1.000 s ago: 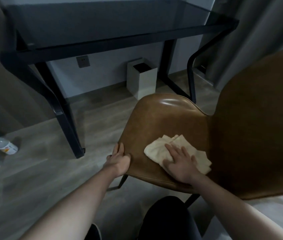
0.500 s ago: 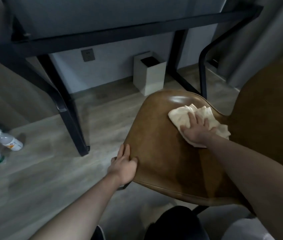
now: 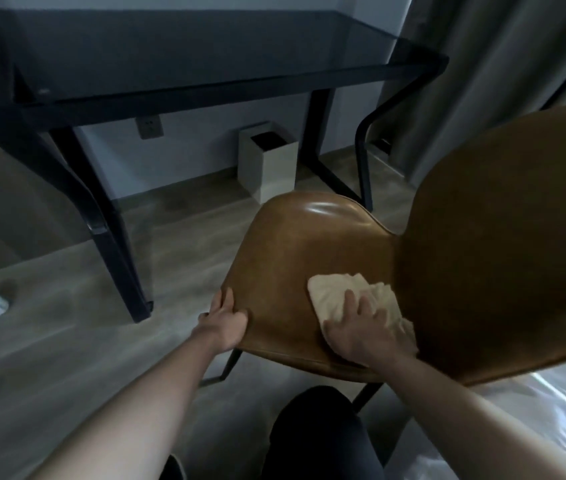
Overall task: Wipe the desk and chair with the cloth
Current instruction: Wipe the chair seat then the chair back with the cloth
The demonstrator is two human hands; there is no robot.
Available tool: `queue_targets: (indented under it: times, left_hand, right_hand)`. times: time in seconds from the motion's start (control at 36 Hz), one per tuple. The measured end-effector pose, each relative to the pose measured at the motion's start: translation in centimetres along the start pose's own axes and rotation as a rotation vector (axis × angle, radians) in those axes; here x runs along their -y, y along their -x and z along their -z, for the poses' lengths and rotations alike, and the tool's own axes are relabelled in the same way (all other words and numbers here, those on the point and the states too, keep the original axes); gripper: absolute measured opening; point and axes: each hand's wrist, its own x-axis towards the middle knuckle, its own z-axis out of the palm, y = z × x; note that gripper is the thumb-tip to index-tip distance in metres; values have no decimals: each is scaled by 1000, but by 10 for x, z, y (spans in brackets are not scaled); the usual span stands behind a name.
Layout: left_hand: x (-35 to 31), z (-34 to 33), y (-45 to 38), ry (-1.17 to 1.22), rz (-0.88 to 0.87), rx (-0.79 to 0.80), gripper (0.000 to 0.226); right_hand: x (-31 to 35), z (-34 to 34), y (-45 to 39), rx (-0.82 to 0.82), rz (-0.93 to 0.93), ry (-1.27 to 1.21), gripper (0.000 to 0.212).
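Head view: a cream, crumpled cloth (image 3: 343, 292) is pressed flat on the tan, glossy leather seat of the chair (image 3: 295, 258), close to where the seat meets the backrest. It is covered by the right hand (image 3: 361, 327), fingers spread and nearly straight. The chair's seat edge is gripped by the left hand (image 3: 224, 320), thumb on top. Beyond the chair stands the dark glass worktop (image 3: 205, 57); a white bin (image 3: 269, 161) is seen beneath it.

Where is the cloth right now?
In the head view, the cloth lies on the chair seat near the backrest, pressed flat under the right hand.
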Motion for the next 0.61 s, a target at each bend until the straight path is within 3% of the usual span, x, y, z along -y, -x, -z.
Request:
queue_targets:
  times: [0.17, 0.33, 0.61]
  left_hand:
    - [1, 1, 1, 22, -4, 7, 75]
    - [3, 0, -7, 29, -24, -11, 74]
    - [8, -2, -21, 42, -47, -36, 76]
  right_hand:
    - [-14, -3, 25, 60, 111, 3, 79]
    - [2, -9, 2, 78, 41, -71, 88]
    - [46, 3, -64, -130, 182, -33, 85]
